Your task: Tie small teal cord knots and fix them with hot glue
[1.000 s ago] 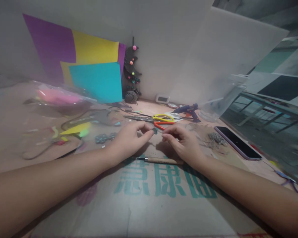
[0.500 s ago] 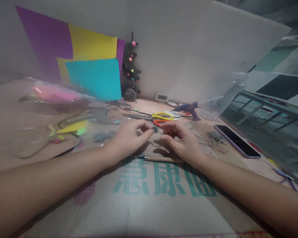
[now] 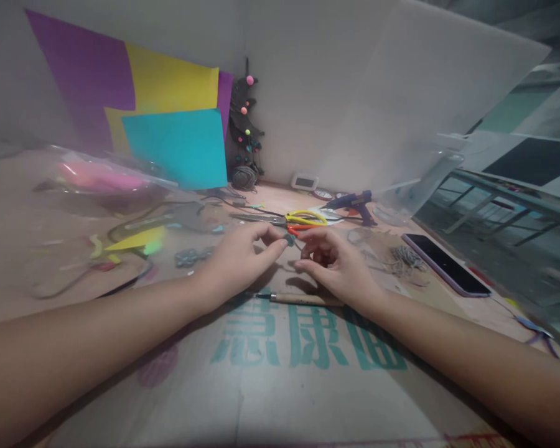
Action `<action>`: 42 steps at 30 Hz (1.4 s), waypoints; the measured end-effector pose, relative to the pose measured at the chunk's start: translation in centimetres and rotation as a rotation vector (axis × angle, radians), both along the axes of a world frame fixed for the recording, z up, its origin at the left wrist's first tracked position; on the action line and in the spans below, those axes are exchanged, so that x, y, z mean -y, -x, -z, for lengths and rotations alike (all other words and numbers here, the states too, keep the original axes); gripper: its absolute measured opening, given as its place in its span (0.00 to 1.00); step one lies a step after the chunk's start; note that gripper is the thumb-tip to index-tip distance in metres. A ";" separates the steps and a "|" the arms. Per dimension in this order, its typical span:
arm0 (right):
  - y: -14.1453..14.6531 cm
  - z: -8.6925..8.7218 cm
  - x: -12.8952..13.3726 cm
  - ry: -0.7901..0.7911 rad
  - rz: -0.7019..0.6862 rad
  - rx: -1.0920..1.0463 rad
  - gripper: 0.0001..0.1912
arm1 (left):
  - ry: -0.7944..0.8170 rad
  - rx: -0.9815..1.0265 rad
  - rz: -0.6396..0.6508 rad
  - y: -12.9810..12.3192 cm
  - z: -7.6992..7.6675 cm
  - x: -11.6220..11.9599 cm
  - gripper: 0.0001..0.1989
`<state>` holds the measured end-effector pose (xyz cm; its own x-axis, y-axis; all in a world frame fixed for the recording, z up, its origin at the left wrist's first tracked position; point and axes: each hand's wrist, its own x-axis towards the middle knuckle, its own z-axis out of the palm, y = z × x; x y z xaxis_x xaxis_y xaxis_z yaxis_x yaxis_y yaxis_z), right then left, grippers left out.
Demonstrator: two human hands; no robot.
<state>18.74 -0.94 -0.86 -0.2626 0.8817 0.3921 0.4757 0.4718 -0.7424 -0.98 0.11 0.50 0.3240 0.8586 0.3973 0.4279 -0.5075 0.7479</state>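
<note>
My left hand (image 3: pixel 249 252) pinches a small dark green round piece (image 3: pixel 290 239) between thumb and forefinger. A thin pale cord (image 3: pixel 298 246) runs from that piece towards my right hand (image 3: pixel 343 264), whose curled fingers appear to hold its other end. Its thumb stands a little apart from the forefinger. Just beyond both hands lie scissors (image 3: pixel 305 218) with yellow and orange handles. A wooden-handled tool (image 3: pixel 303 300) with a thin metal tip rests on the board, nearer to me than the hands. Left of my left hand sits a cluster of dark bluish small pieces (image 3: pixel 189 257).
A blue glue gun (image 3: pixel 354 204) stands at the back, beside a small white digital clock (image 3: pixel 305 182). To the right are a tangled grey cord bundle (image 3: pixel 407 258) and a phone (image 3: pixel 445 264). Coloured sheets (image 3: pixel 177 149) lean on the wall; a pink item in clear plastic (image 3: pixel 102 176) lies left.
The green piece has shifted slightly left and up in my left fingers. My right thumb has moved a little left and down, further from the forefinger.
</note>
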 end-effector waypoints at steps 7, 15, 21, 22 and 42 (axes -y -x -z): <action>-0.2 -0.7 0.3 -0.243 0.073 0.134 0.06 | -0.015 -0.029 -0.005 0.1 0.2 -0.2 0.10; -0.4 -0.5 0.2 -0.212 0.114 0.143 0.09 | 0.016 -0.027 0.036 0.0 0.2 -0.2 0.10; -0.2 -0.6 0.2 -0.124 0.040 0.164 0.13 | 0.021 -0.008 0.042 0.0 0.1 -0.1 0.11; -0.1 -0.6 0.1 -0.117 0.044 0.175 0.13 | 0.018 -0.011 0.046 0.1 0.1 -0.1 0.11; -0.2 -0.4 0.0 -0.139 0.060 0.151 0.07 | 0.024 -0.044 0.091 0.0 0.2 -0.1 0.11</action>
